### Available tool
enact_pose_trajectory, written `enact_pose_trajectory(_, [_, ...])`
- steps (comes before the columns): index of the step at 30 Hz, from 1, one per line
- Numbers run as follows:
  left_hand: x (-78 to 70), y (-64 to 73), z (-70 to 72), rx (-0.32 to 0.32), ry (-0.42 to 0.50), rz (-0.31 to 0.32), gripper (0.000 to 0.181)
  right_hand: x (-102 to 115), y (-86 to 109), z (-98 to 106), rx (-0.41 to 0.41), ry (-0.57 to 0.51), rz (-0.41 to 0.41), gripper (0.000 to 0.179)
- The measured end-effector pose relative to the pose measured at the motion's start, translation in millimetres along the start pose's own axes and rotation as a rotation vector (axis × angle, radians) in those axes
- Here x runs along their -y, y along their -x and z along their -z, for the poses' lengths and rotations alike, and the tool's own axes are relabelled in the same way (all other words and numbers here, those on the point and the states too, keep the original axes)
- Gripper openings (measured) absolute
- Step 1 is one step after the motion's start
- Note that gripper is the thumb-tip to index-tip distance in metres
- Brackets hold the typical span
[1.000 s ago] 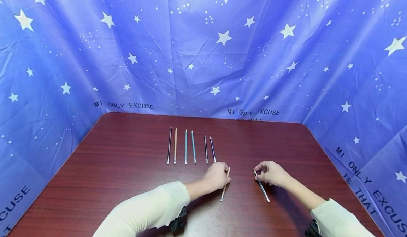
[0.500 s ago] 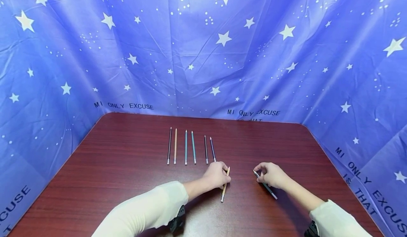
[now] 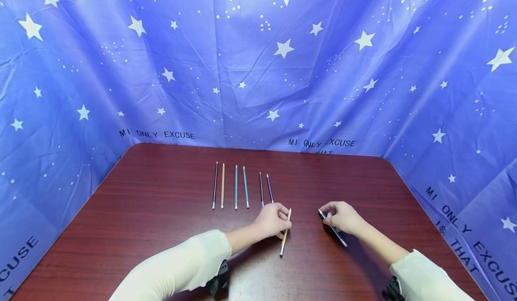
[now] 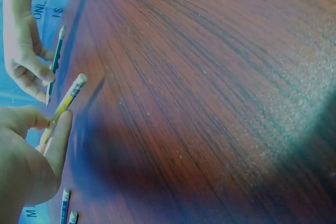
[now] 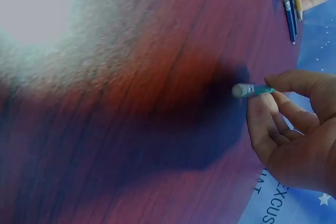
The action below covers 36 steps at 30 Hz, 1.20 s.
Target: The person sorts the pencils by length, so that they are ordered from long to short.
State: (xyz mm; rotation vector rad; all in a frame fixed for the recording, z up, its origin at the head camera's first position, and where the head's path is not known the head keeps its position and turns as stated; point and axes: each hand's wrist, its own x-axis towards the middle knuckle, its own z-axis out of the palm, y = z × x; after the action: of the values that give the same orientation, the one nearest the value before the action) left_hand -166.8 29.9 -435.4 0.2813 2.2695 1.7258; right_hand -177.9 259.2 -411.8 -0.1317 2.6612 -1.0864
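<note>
My left hand pinches a yellow pencil between thumb and fingers, its eraser end toward me and its point away. In the left wrist view the pencil shows a white eraser and metal band. To the right, my right hand pinches a dark green pencil near its point, the eraser end slanting toward me and to the right. The right wrist view shows that pencil's eraser end facing the camera. A dark blue pencil lies just beyond the left hand, its eraser end hidden.
Farther back lie a black pencil, a tan pencil, two teal pencils, one beside the other, and another black pencil, points away. The reddish-brown table meets a blue star-patterned cloth behind and at both sides.
The green pencil's eraser end has swung right, then shifted slightly back. Both hands have moved a little left and away from me, still gripping their pencils. The row of pencils has not moved.
</note>
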Motion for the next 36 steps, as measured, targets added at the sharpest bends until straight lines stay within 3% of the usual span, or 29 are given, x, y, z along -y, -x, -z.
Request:
enact_pose_trajectory(7, [-2.1, 0.5, 3.8, -0.05, 0.077, 0.024, 0.027, 8, -3.5, 2, 0.028, -0.184, -0.017, 0.042])
enact_pose_trajectory(17, [0.1, -2.9, 12.2, -0.135, 0.154, 0.0, 0.033, 22, -6.1, -2, 0.052, -0.401, -0.04, 0.049])
enact_pose_trajectory(25, [0.2, -3.0, 16.0, -0.174, 0.252, 0.025, 0.034, 29, -7.7, -6, 0.076, -0.504, -0.036, 0.053])
enact_pose_trajectory(36, [2.8, -3.7, 19.7, -0.209, 0.332, 0.005, 0.04, 34, -12.1, -10, 0.079, -0.53, -0.037, 0.055])
